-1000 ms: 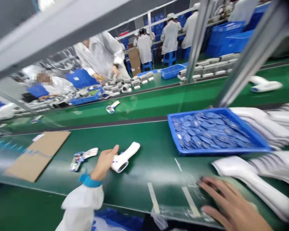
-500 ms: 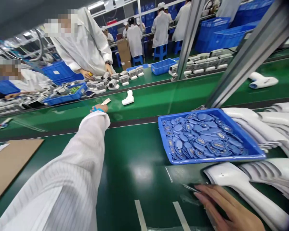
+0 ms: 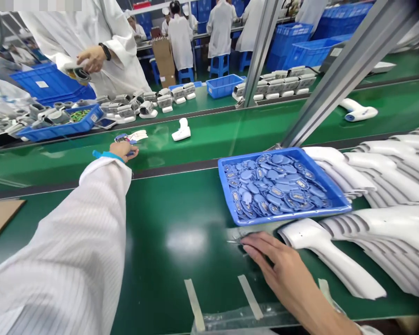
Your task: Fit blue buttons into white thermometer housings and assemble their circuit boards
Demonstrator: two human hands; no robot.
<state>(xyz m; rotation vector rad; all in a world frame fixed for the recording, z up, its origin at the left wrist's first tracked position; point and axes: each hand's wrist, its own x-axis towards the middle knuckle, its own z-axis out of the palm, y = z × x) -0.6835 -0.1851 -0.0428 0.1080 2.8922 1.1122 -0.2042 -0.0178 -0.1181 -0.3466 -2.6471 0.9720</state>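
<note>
Opened device half is showing a smooth, pale, slightly curved handle and an irregular blue end with details too small to read. It is appearing over the glossy green belt, beyond the blue tray and well to its left. Shallow plastic walls of that tray are enclosing a heap of flat, rounded blue plates. Smooth, curved white shells are overlapping in rows right of the tray, while a glossy white angled body is sitting on the belt, beyond the tray and to its left.

The device half's handle is pointing right, towards the tray's side, and its blue end is pointing left; its long axis is running roughly along the belt.

Left of the tray, the left hand is overlapping the blue end from the near side, its fingers bending; whether they are grasping it is staying hidden. Well apart from the device half, the right hand is bending its fingers by clear film on the counter, just nearside of the tray; its grip is remaining unclear.
</note>
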